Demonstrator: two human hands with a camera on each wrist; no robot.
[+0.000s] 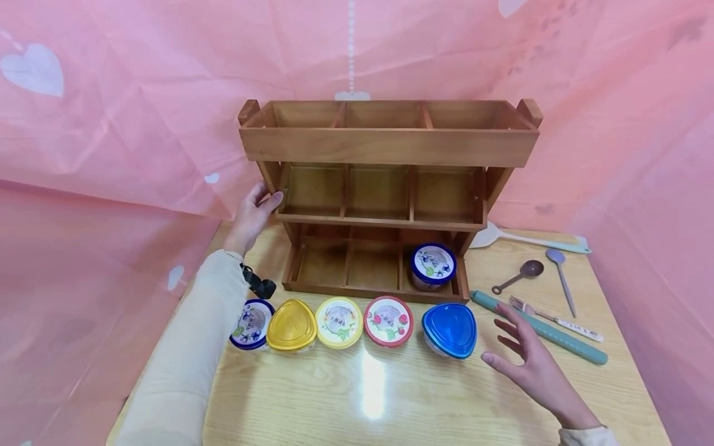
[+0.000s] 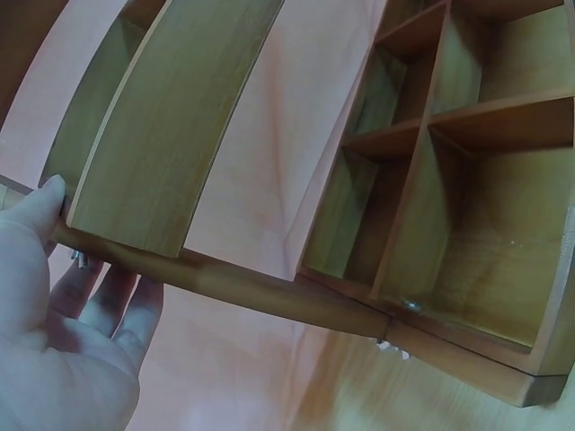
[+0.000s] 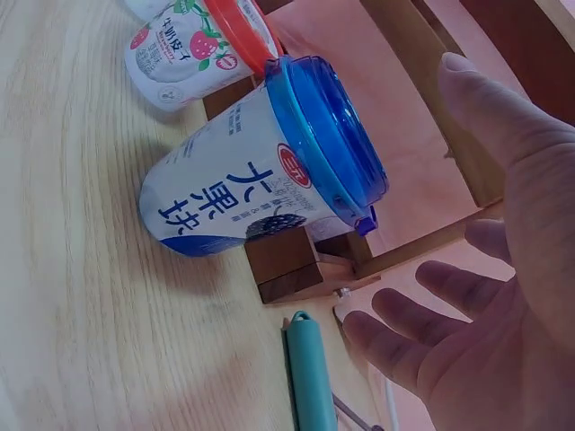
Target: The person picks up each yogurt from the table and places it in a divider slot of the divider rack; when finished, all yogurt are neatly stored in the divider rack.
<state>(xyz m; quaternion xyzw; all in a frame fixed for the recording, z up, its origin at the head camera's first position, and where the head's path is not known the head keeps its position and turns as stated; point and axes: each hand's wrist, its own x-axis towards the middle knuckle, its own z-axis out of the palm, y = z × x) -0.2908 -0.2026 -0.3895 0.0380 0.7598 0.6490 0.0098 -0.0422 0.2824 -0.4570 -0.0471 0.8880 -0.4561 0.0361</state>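
The rack (image 1: 388, 147) was toned brown; the white cup (image 3: 202, 166) was lettered and lidded in blue; the backdrop (image 1: 139, 118) was coloured pink and patterned with white hearts.

Smooth wooden rack (image 1: 390, 147), glossy blue plastic lid (image 1: 452, 329)

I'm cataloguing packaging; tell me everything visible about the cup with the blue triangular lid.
The blue-lidded cup stands upright on the table, before the wooden rack, right of the red-lidded cup. Its closed, plastic-looking lid is translucent blue, a rounded triangle with a tab. The whitish, tapering body bears blue Chinese characters, a red oval logo and a dark berry. The right grip is near, not touching.
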